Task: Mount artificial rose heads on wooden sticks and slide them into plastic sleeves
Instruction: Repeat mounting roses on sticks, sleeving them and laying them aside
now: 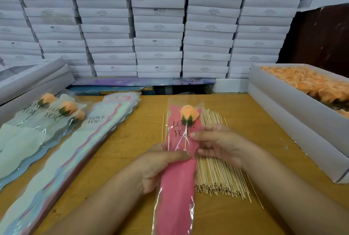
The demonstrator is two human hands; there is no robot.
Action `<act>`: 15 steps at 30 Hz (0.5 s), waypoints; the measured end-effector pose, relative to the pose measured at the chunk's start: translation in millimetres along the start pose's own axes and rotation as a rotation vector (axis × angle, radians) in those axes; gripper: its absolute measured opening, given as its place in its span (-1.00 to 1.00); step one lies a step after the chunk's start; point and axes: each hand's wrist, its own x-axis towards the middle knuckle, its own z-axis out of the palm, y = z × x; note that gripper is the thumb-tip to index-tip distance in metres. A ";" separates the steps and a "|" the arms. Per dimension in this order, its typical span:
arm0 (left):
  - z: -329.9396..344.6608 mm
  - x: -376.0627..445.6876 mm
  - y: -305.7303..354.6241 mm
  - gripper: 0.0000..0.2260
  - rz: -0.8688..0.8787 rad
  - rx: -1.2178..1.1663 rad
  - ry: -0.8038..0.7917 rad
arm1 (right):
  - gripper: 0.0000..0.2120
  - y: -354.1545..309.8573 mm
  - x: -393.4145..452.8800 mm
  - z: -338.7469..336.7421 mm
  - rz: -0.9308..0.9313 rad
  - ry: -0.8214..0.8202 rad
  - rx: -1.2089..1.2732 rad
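Now your left hand (160, 168) grips the pink sleeve (177, 178) mid-length while your right hand (217, 144) pinches it near the stick (186, 143), rose (189, 114) pointing away above the counter (132, 140), its long axis running toward you.

White boxes w/ SGS labels (158, 27) stacked behind wooden table (132, 140); dark brown wall (321, 36) at right.

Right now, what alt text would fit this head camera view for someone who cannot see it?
Two hands, left hand and right hand, hold a pink plastic sleeve containing an orange rose on a stick, above a pile of wooden sticks on a wooden table.
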 end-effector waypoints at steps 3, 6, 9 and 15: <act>0.3 -1.5 0.9 -0.67 -0.011 0.013 0.002 | -0.79 0.5 0.3 1.1 -0.034 0.032 0.003; -1.6 -1.1 2.2 -0.71 -0.031 0.010 0.000 | -0.76 0.2 1.1 0.0 -0.046 0.041 -0.006; -3.5 -0.6 2.3 -0.73 -0.041 0.015 0.012 | -0.77 1.2 1.9 -0.9 -0.035 0.047 -0.010; -7.1 -0.9 3.4 -0.81 -0.042 0.028 -0.051 | -0.75 0.7 4.5 -5.7 -0.049 0.074 0.021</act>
